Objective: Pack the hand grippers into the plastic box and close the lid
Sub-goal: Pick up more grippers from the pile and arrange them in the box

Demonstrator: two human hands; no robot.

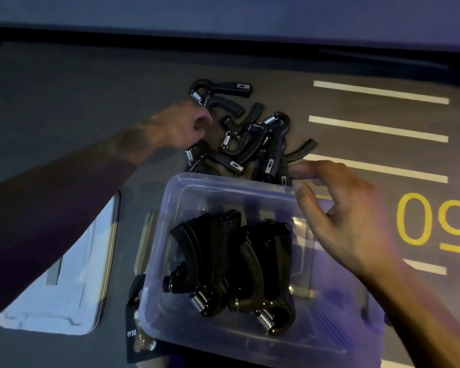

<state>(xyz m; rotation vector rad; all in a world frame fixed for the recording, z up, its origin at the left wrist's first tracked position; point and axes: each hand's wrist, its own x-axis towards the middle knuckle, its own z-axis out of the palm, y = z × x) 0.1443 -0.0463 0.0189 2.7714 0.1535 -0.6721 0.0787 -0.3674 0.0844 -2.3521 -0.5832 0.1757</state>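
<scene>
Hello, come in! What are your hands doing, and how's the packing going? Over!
Left hand open, reaching into the loose pile. Right hand open over the box rim, empty. Some grippers in the box. Lid off, lying left. Nothing in the way.

Clear box w/ grippers inside, both hands over loose pile.

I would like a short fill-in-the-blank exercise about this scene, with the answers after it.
1. The clear plastic box already holds ____ hand grippers.
2. The lid lies on the floor to the ____ of the box.
3. The loose pile of grippers lies on the ____ side of the box from the person.
4. The left hand and the right hand are both ____, holding nothing.

Answers: two; left; far; open
</scene>
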